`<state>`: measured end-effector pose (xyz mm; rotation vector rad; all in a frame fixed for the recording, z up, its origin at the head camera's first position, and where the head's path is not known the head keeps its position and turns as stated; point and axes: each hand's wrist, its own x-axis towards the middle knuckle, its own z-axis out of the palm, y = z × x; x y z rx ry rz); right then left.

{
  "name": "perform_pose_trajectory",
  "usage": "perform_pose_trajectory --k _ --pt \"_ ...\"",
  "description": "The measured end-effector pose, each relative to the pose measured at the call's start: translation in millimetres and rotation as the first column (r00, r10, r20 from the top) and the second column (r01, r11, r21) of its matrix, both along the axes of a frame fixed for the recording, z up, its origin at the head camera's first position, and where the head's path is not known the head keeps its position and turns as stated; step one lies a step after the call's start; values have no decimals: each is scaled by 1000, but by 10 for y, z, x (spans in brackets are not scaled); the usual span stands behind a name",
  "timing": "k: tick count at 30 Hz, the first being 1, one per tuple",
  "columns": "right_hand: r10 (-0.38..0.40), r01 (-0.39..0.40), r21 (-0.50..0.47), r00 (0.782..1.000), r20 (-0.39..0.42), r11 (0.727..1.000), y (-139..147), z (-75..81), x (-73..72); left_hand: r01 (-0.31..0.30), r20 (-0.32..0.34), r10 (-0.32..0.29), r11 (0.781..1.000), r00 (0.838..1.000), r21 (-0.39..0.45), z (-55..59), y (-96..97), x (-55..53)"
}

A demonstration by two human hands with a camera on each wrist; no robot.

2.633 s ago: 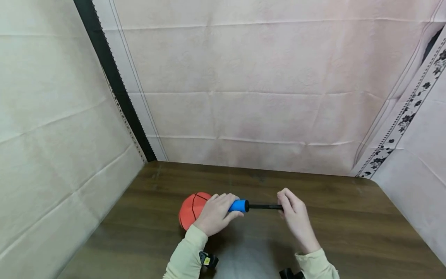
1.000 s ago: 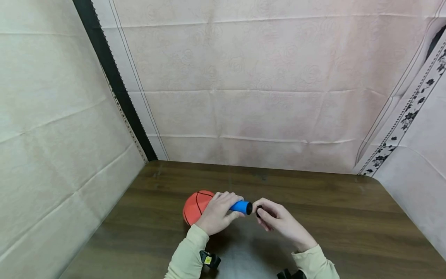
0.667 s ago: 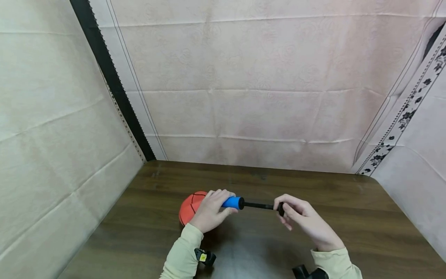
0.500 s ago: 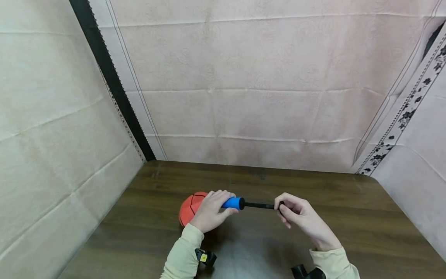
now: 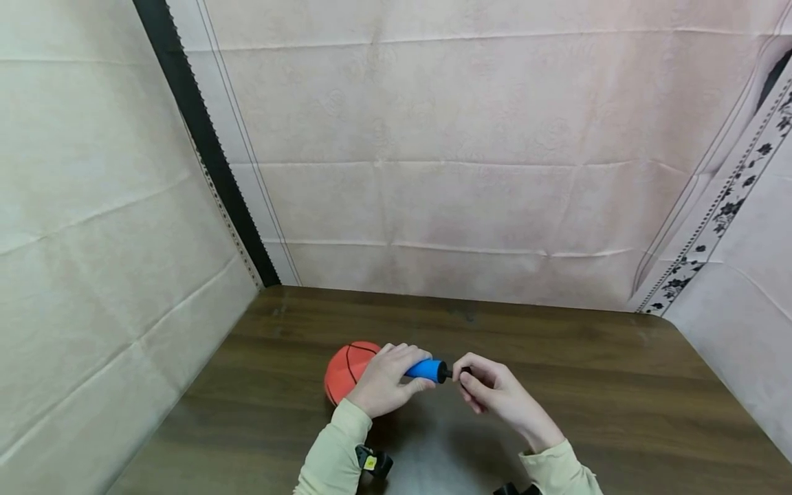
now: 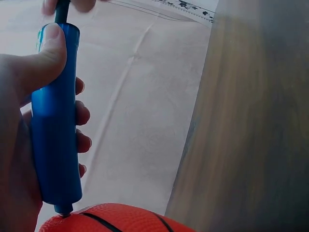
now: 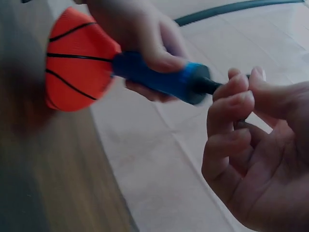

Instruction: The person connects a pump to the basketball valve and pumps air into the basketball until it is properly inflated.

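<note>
My left hand [image 5: 385, 380] grips the blue barrel of a hand pump [image 6: 57, 125], fingers wrapped behind it and thumb lying near its top end. The pump's nozzle end meets an orange-red ball [image 7: 77, 60] with black basketball lines; the ball looks partly dented in the right wrist view. With thumb and fingers, my right hand [image 5: 495, 392] pinches the black handle at the end of the pump rod. Only a short length of the rod [image 7: 208, 86] shows between barrel and fingers. Much of the handle is hidden by the fingers.
A brown wood-grain table [image 5: 588, 385] lies under the hands. Pale cloth [image 5: 433, 172] hangs behind it and along both sides, with a black strip [image 5: 210, 151] at the left corner and a floral border [image 5: 711, 230] at the right.
The right hand has slid the rod in, out, and now mostly back into the barrel, moving left toward the left hand. The left hand keeps its grip, shifting slightly along with the ball.
</note>
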<state>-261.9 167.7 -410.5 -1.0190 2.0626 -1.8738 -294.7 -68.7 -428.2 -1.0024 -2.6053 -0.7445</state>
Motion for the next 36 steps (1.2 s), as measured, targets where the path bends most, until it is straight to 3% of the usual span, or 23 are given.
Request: perform_pose_trajectory --k 12,22,25,30,36 --pt "-50 48 88 999 18 995 -65 -55 -16 -13 -46 13 1000 999 -14 -41 15 -19" --pt "-82 79 250 997 0 965 19 80 32 -18 -50 17 1000 999 -20 -54 -51 -75" --pt "-67 67 215 998 -7 974 157 156 58 -29 -33 30 1000 999 8 -43 -79 -83" --pt "-69 69 71 998 -12 995 418 243 102 -56 0 56 996 998 66 -30 -98 -81" --pt "-82 82 -22 997 15 996 501 257 105 -70 16 69 997 997 39 0 -72 -64"
